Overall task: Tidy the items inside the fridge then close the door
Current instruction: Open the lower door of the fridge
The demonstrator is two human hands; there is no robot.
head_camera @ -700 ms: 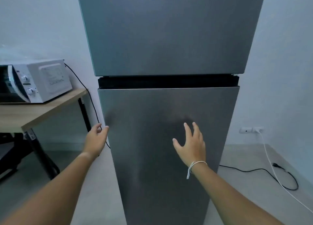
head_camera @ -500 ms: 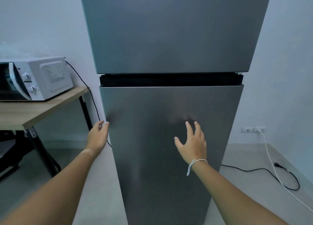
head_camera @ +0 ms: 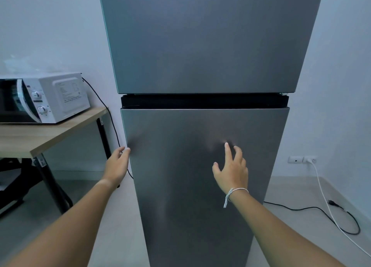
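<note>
A tall steel fridge fills the middle of the head view, with an upper door (head_camera: 204, 38) and a lower door (head_camera: 180, 166), both shut. Its inside and the items in it are hidden. My left hand (head_camera: 117, 165) reaches the lower door's left edge, fingertips touching it, fingers apart and holding nothing. My right hand (head_camera: 230, 169) hovers open in front of the lower door's middle, fingertips at or very near the steel; a white string bracelet sits on that wrist.
A white microwave (head_camera: 46, 98) stands on a wooden table (head_camera: 40, 138) with black legs at the left. A black cable (head_camera: 313, 211) and a white cable (head_camera: 329, 204) lie on the floor at the right, below wall sockets (head_camera: 302, 159).
Both hands have moved slightly forward and up toward the lower door. The door stays shut.
</note>
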